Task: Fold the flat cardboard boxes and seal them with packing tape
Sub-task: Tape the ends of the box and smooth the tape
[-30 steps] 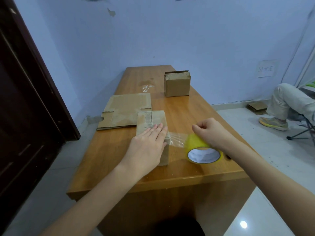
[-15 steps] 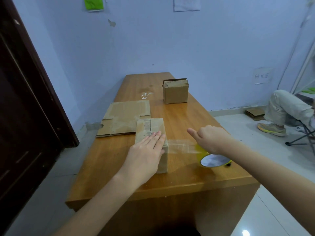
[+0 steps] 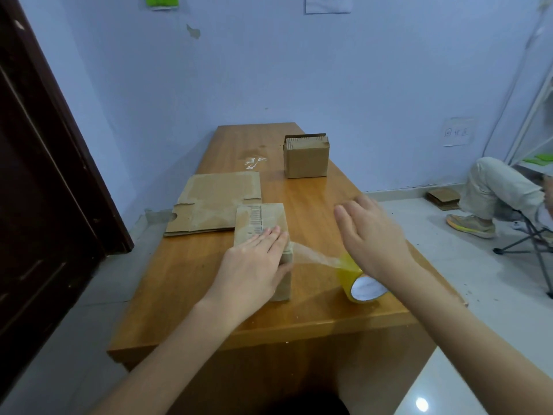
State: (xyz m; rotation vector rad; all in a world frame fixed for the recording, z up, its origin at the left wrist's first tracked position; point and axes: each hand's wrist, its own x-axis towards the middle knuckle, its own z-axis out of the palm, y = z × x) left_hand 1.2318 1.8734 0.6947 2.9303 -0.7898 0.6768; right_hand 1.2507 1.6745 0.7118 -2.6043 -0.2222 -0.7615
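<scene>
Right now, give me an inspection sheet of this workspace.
Surface: wooden table, glossy, with a white smear toward the far end.
Job's things: near box with a tape strip stretched to the yellow tape roll; flat cardboard behind it; folded box at the far end.
Clutter: nothing seen.
Grips: left hand presses flat on the near box; right hand open above the roll, holding nothing.
Cables: white cord on the right wall.
Surroundings: dark door, seated person's leg, cardboard on the floor.
</scene>
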